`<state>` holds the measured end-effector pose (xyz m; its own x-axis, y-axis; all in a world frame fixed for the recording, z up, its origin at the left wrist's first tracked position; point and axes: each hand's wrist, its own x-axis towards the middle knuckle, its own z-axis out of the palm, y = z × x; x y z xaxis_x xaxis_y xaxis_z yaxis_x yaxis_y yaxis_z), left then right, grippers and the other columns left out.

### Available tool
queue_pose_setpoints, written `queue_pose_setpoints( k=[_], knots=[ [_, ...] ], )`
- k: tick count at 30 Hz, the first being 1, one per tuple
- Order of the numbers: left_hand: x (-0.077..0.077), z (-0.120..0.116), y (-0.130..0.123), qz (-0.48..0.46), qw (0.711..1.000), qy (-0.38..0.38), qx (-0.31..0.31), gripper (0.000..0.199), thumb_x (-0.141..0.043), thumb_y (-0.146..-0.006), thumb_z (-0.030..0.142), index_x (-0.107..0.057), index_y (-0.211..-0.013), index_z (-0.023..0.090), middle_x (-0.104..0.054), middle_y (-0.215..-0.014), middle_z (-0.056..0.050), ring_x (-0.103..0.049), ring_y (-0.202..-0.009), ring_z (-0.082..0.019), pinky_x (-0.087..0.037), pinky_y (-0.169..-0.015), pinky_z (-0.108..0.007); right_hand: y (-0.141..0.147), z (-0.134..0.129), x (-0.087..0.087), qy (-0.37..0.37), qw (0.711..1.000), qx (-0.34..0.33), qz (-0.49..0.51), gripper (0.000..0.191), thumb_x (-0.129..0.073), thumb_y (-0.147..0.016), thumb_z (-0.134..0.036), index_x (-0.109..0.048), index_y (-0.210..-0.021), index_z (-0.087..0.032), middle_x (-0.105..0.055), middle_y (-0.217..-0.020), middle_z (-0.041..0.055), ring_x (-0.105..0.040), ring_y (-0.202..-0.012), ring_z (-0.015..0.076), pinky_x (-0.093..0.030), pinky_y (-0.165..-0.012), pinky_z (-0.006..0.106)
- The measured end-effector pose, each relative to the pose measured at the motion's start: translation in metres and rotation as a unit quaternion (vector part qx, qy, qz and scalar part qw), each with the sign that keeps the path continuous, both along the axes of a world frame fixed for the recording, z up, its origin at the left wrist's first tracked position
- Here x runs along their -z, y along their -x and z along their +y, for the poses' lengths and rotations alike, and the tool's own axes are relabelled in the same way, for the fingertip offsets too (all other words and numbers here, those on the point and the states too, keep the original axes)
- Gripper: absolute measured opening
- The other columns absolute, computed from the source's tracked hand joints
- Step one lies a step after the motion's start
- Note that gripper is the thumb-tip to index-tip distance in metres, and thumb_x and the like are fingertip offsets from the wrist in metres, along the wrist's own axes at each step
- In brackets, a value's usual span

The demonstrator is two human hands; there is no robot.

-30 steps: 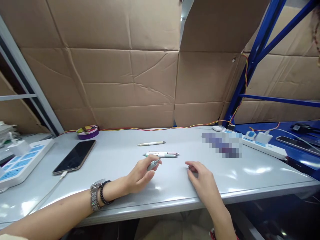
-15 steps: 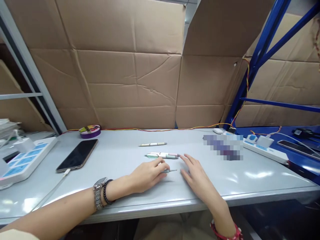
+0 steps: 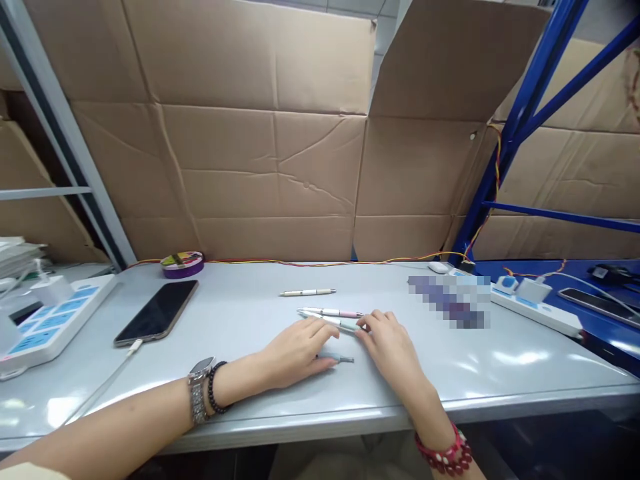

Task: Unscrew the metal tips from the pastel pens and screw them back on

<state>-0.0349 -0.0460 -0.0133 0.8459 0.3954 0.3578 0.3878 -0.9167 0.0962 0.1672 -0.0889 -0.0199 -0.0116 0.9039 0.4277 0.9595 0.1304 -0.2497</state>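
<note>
My right hand [image 3: 393, 350] pinches the right end of a light green and white pen [image 3: 343, 324] between thumb and fingertips. My left hand [image 3: 300, 350] rests palm down, thumb and fingers apart, over a grey-blue pen [image 3: 345, 360] whose tip points right; the hand hides much of that pen. Just behind the green and white pen lies a white and pink one [image 3: 335, 312], close to it at the left end. Farther back, a cream pen [image 3: 307, 292] lies by itself.
At the left are a phone [image 3: 157, 313] on a cable, a power strip [image 3: 63, 313] and a purple tape roll [image 3: 183, 265]. A blurred patch [image 3: 450, 300], a white mouse [image 3: 439, 267] and another power strip [image 3: 540, 310] are at the right. Cardboard [image 3: 260, 167] stands behind the table.
My right hand has closed on the green and white pen, which now slants away from the pink one. The grey-blue pen is lower, nearer the front edge, and my left fingers have spread off it.
</note>
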Motion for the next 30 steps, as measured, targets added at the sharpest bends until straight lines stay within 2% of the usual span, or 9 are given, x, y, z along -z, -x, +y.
queue_pose_setpoints(
  k=[5,9,11,14,16,19,21,26,30],
  knots=[
    [-0.005,-0.005,0.0,-0.058,0.986,-0.157,-0.008,0.031,-0.051,-0.089,0.035,-0.045,-0.113,0.018,-0.051,-0.115,-0.012,-0.046,-0.107,-0.028,-0.039,-0.09,-0.042,-0.002,-0.026,0.0,-0.112,0.982,-0.002,0.151,0.021,-0.042,-0.092,-0.031,-0.058,-0.085,-0.02,-0.06,-0.082,0.0046,-0.051,-0.082,0.0213,-0.041,-0.07,0.032],
    [-0.004,-0.022,-0.001,-0.022,0.972,-0.232,0.02,0.021,-0.047,-0.09,0.035,-0.047,-0.103,0.018,-0.058,-0.098,-0.01,-0.057,-0.08,-0.022,-0.046,-0.069,-0.034,0.006,-0.053,0.011,-0.162,0.955,-0.066,0.239,0.031,-0.038,-0.093,-0.032,-0.048,-0.066,-0.021,-0.049,-0.064,0.0012,-0.046,-0.066,0.0173,-0.036,-0.061,0.028],
    [-0.002,-0.033,-0.001,-0.002,0.973,-0.227,0.038,0.019,-0.04,-0.093,0.034,-0.046,-0.097,0.017,-0.059,-0.077,-0.004,-0.055,-0.057,-0.016,-0.041,-0.049,-0.025,0.009,-0.059,0.016,-0.138,0.949,-0.094,0.267,0.039,-0.034,-0.094,-0.032,-0.037,-0.057,-0.021,-0.038,-0.055,-0.0015,-0.039,-0.056,0.0148,-0.033,-0.053,0.026],
    [-0.002,-0.043,-0.002,0.026,0.985,-0.165,0.049,0.02,-0.031,-0.097,0.031,-0.044,-0.094,0.017,-0.057,-0.064,0.001,-0.053,-0.046,-0.013,-0.031,-0.039,-0.023,0.008,-0.06,0.018,-0.06,0.946,-0.112,0.298,0.041,-0.033,-0.094,-0.034,-0.032,-0.055,-0.021,-0.034,-0.054,-0.0028,-0.037,-0.053,0.0131,-0.032,-0.05,0.025],
    [-0.004,-0.043,-0.003,0.04,0.991,-0.125,0.029,0.019,-0.027,-0.097,0.026,-0.043,-0.094,0.017,-0.059,-0.066,0.001,-0.055,-0.048,-0.013,-0.03,-0.039,-0.023,0.004,-0.058,0.016,0.001,0.942,-0.128,0.31,0.036,-0.037,-0.092,-0.036,-0.042,-0.06,-0.02,-0.042,-0.059,-0.002,-0.042,-0.057,0.0132,-0.034,-0.053,0.024],
    [-0.008,-0.038,-0.003,0.074,0.994,-0.084,0.0,0.016,-0.028,-0.096,0.022,-0.042,-0.101,0.018,-0.063,-0.07,0.002,-0.058,-0.05,-0.014,-0.029,-0.04,-0.023,-0.002,-0.058,0.011,0.062,0.926,-0.139,0.344,0.018,-0.046,-0.088,-0.037,-0.055,-0.086,-0.022,-0.051,-0.07,-0.0015,-0.048,-0.063,0.0137,-0.039,-0.056,0.023],
    [-0.008,-0.034,-0.002,0.094,0.993,-0.074,0.001,0.015,-0.03,-0.095,0.021,-0.042,-0.104,0.018,-0.064,-0.071,0.001,-0.058,-0.05,-0.015,-0.03,-0.041,-0.023,-0.003,-0.058,0.009,0.073,0.919,-0.135,0.362,0.022,-0.048,-0.086,-0.04,-0.053,-0.099,-0.023,-0.052,-0.073,-0.0017,-0.05,-0.064,0.0137,-0.041,-0.056,0.022],
    [-0.007,-0.036,-0.002,0.116,0.99,-0.075,0.018,0.013,-0.033,-0.093,0.018,-0.045,-0.099,0.018,-0.063,-0.072,-0.001,-0.058,-0.059,-0.017,-0.036,-0.047,-0.025,0.003,-0.06,0.008,0.087,0.926,-0.12,0.347,0.028,-0.032,-0.093,-0.04,-0.051,-0.103,-0.022,-0.044,-0.058,-0.0048,-0.045,-0.053,0.0133,-0.036,-0.051,0.022],
    [-0.011,-0.038,-0.001,0.127,0.99,-0.055,0.012,0.012,-0.035,-0.093,0.018,-0.044,-0.101,0.018,-0.061,-0.072,-0.002,-0.057,-0.062,-0.019,-0.036,-0.049,-0.025,0.004,-0.061,0.011,0.081,0.924,-0.145,0.345,0.028,-0.03,-0.094,-0.037,-0.045,-0.113,-0.023,-0.043,-0.06,-0.0047,-0.046,-0.056,0.014,-0.038,-0.054,0.023]
  ],
)
